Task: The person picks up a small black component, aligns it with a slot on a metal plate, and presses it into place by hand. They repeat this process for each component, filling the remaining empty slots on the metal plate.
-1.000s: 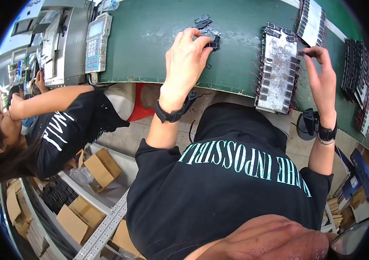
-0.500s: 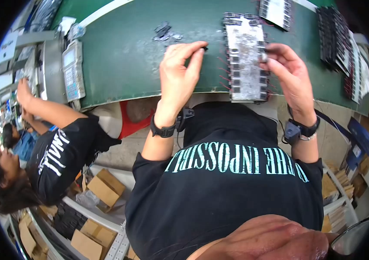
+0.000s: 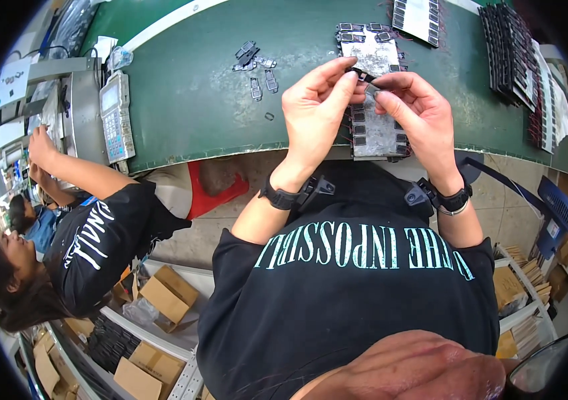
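Note:
Above the white board (image 3: 378, 61), my left hand (image 3: 316, 105) pinches a small black part (image 3: 364, 75) between thumb and forefinger. My right hand (image 3: 420, 110) is closed at the other end of that part, thumb against fingers; the fingertips hide some of it. Small black rectangular parts with grey faces, like little speakers, line both long edges of the board, and thin red wires stick out there. My hands cover the board's middle. Left of my left hand lies a small pile of similar loose parts (image 3: 246, 53), with two single ones (image 3: 256, 89) nearer me.
A small dark ring (image 3: 269, 117) lies on the green table (image 3: 190, 100). A grey keypad device (image 3: 115, 113) stands at left. Another filled board (image 3: 417, 21) is at the back, and stacked boards (image 3: 510, 57) are at right. A co-worker (image 3: 97, 227) works at left.
My left hand has moved right and my right hand slightly left, so they now meet over the board at the small black part. The loose parts and ring left of my left hand are now uncovered.

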The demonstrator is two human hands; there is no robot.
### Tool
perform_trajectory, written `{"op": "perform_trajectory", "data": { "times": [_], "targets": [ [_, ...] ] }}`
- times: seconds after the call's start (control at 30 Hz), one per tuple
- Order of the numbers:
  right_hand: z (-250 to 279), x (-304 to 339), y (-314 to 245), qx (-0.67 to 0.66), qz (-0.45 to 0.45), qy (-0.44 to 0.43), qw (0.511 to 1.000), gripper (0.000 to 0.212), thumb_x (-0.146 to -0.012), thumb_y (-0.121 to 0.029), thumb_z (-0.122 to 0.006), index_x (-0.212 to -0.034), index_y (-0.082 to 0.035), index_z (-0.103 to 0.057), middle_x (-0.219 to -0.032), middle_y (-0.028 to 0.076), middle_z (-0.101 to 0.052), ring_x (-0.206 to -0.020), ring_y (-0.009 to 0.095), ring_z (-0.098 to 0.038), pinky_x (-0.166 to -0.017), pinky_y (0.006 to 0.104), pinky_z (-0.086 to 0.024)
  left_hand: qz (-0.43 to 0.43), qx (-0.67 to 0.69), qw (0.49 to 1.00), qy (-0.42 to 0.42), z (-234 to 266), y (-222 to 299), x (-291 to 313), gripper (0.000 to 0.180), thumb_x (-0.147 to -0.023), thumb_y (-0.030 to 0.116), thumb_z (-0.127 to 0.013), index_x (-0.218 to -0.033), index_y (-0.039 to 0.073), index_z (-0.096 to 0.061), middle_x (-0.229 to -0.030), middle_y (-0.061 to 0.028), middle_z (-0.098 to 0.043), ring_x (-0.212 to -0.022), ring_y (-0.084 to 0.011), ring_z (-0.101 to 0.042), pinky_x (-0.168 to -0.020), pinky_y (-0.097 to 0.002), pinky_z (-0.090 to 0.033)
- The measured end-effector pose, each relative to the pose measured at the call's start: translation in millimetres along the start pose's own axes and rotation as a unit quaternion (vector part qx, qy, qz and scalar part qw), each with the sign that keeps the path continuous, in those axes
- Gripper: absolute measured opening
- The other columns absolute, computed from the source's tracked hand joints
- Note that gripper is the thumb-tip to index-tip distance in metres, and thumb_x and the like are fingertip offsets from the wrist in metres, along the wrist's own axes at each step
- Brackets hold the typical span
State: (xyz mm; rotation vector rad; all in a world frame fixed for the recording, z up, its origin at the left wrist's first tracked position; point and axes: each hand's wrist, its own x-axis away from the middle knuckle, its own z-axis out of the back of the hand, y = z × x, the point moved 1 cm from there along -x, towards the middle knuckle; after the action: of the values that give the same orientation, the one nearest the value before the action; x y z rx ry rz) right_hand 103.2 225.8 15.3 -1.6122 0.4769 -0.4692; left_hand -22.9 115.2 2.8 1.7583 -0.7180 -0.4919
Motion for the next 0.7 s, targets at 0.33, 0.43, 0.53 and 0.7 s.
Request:
{"op": "perform_trajectory", "data": {
  "times": [0.33, 0.43, 0.53, 0.7],
  "targets": [
    [2, -5, 2, -0.1, 0.003, 0.019, 0.995, 0.014, -0.098, -0.006, -0.061, -0.11, 0.0, -0.06, -0.097, 0.007, -0.067, -0.085, 0.011, -0.064, -0.081, 0.0244, -0.053, 0.015, 0.01, 1.0, -0.011, 8, -5, -4, 0.016, -0.096, 0.004, -0.064, -0.109, -0.006, -0.066, -0.095, -0.0125, -0.072, -0.083, -0.0172, -0.073, -0.073, -0.0273, -0.061],
    [1, -5, 4, -0.101, -0.007, 0.009, 0.995, 0.017, -0.097, -0.005, -0.062, -0.113, 0.0, -0.06, -0.097, 0.006, -0.067, -0.085, 0.011, -0.064, -0.081, 0.0242, -0.052, 0.015, -0.009, 1.0, -0.011, 11, -4, -2, 0.015, -0.096, 0.004, -0.064, -0.107, -0.006, -0.065, -0.095, -0.0124, -0.073, -0.084, -0.0171, -0.073, -0.073, -0.0272, -0.061],
    [-3, -6, -2, -0.047, -0.01, 0.034, 0.998, 0.019, -0.096, -0.003, -0.063, -0.115, 0.001, -0.062, -0.097, 0.004, -0.067, -0.086, 0.01, -0.063, -0.082, 0.0235, -0.052, -0.005, -0.051, 0.999, -0.013, 9, -9, -3, 0.015, -0.096, 0.005, -0.064, -0.108, -0.006, -0.064, -0.095, -0.0126, -0.073, -0.084, -0.017, -0.073, -0.073, -0.027, -0.06],
    [-4, -12, 7, 0.016, 0.058, 0.051, 0.997, 0.02, -0.095, -0.001, -0.065, -0.114, 0.001, -0.064, -0.098, 0.003, -0.067, -0.087, 0.008, -0.062, -0.081, 0.0222, -0.051, 0.011, -0.047, 0.998, -0.033, 5, -7, 1, 0.018, -0.098, 0.005, -0.062, -0.112, -0.007, -0.063, -0.097, -0.0143, -0.073, -0.086, -0.0169, -0.073, -0.075, -0.0266, -0.06]
  ]
}}
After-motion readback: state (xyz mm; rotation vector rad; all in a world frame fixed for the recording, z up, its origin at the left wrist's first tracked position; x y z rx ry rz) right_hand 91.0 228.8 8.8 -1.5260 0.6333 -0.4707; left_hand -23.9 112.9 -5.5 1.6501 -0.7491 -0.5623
